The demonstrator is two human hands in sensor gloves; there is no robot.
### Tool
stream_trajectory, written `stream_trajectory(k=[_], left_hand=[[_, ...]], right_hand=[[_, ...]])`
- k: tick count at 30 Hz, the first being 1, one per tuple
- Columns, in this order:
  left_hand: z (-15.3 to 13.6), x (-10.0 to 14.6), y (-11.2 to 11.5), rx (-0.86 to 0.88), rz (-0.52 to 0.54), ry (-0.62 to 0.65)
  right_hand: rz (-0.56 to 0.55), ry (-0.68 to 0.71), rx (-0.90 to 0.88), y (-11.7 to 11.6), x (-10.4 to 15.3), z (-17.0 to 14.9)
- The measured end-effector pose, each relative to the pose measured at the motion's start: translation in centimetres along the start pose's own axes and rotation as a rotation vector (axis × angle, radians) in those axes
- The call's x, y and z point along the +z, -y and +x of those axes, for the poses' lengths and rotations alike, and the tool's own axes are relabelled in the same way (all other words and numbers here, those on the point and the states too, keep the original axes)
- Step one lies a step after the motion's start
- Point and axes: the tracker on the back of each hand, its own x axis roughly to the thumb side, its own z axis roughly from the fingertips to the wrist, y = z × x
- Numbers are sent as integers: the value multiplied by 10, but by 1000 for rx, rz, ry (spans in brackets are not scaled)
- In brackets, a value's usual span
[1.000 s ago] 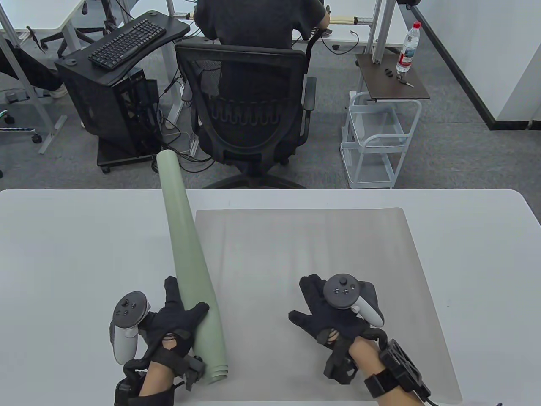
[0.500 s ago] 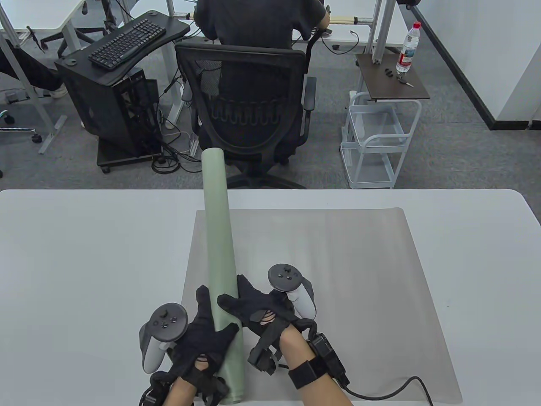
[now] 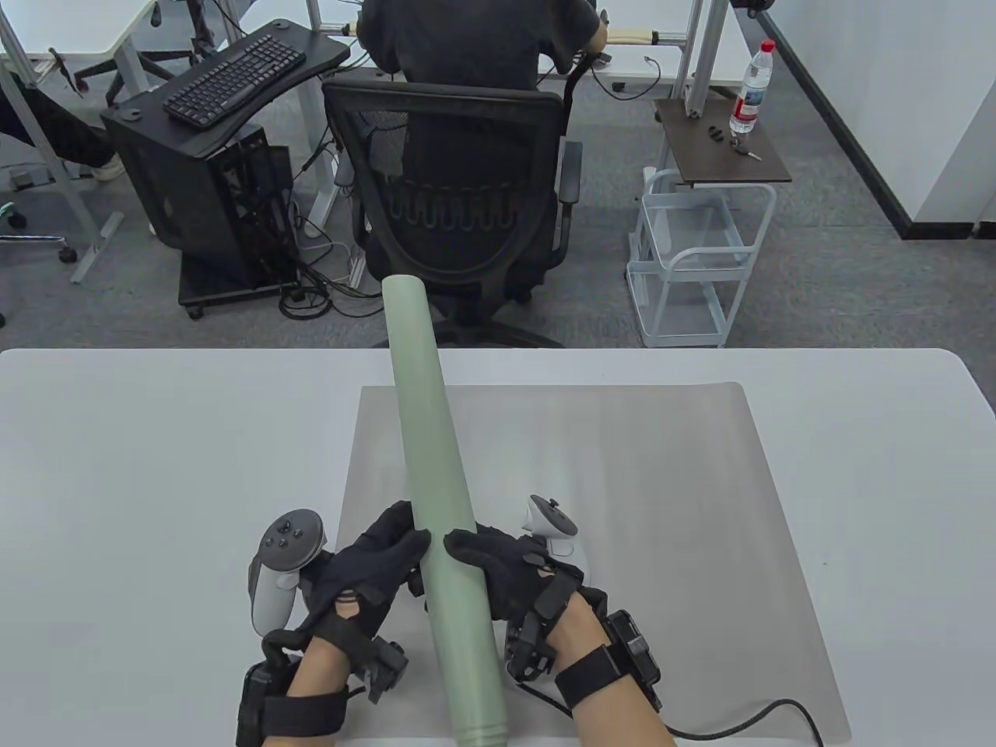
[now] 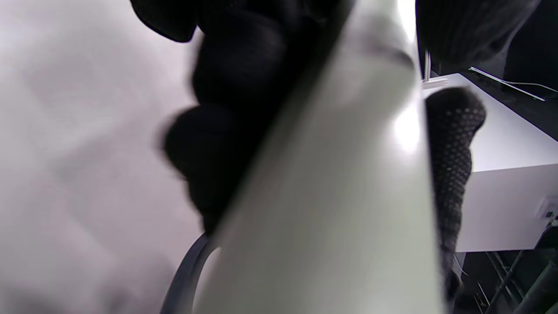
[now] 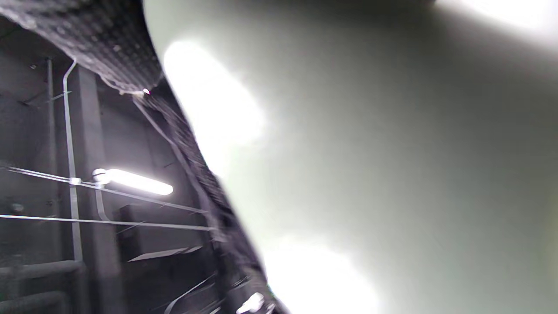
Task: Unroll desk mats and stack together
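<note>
Now raised over the grey mat (image 3: 622,498) rather than lying off its left edge, green roll (image 3: 440,498), with right hand (image 3: 513,568) brought across from mid-mat to join left hand (image 3: 366,568) on it. Both hands clasped around the roll's near third, one on each side (fingers wrapped, thumbs on top). Long axis running away from the hands, far end past the grey mat's far edge, near end at its front edge; both hands equally near, so lowering flat onto the grey mat probably comes next.

Left hand (image 3: 362,572) and right hand (image 3: 517,572) are reaching in side by side, palms turned inward, both gripping the rolled mat (image 3: 443,506) between them. Fingers (image 4: 235,87) are curling around it; wrist views blurred, so finger detail is probably unreliable.
</note>
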Motion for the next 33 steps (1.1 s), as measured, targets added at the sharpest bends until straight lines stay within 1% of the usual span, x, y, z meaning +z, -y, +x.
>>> stream_trajectory(k=[1,2,4,5,6,8,9,10,11,13,14,16,19,20,21,24,25,26,27,29,31,33], left_hand=[[1,-5,-2,-61,32,-18],[2,-6,-4,-66,41,-6],[2,-9,-4,-88,130,16],[4,-11,-4,-109,126,7],[6,-13,-4,-152,97,-2],[8,-14,-7,-183,137,12],[8,-14,-9,-135,105,25],[7,-14,-10,-90,78,31],[8,-13,-12,-50,65,41],[9,-12,-17,-31,47,77],[10,-10,-19,-2,35,80],[13,-7,-21,0,31,112],[15,-5,-20,16,8,141],[14,-5,-19,28,-13,141],[12,-6,-16,38,-18,137],[8,-11,-11,21,-15,111],[6,-14,-9,28,-37,112],[5,-15,-9,54,-46,92],[5,-16,-9,45,-36,87],[3,-17,-13,-16,18,53],[-1,-17,-18,15,46,27],[-7,-16,-24,55,48,21]], right_hand=[[-43,-10,68,1,1,2],[-80,-1,92,4,3,3],[-139,-8,128,8,7,7],[-169,-17,164,10,8,8],[-195,-12,216,12,8,7],[-157,-10,150,12,9,7],[-117,-14,132,11,9,7],[-51,4,113,10,8,7],[-10,20,78,9,7,7],[28,40,-63,6,7,3],[33,58,-131,5,6,2],[31,80,-197,6,4,-1],[36,90,-210,11,4,-1],[15,83,-218,13,4,0],[-8,75,-211,14,4,0],[22,107,-218,12,1,2],[16,98,-196,12,1,1],[11,96,-213,12,1,-2],[15,91,-234,13,2,-3],[9,78,-273,13,3,-4],[-30,83,-262,17,5,-3],[-23,94,-249,17,6,2]])
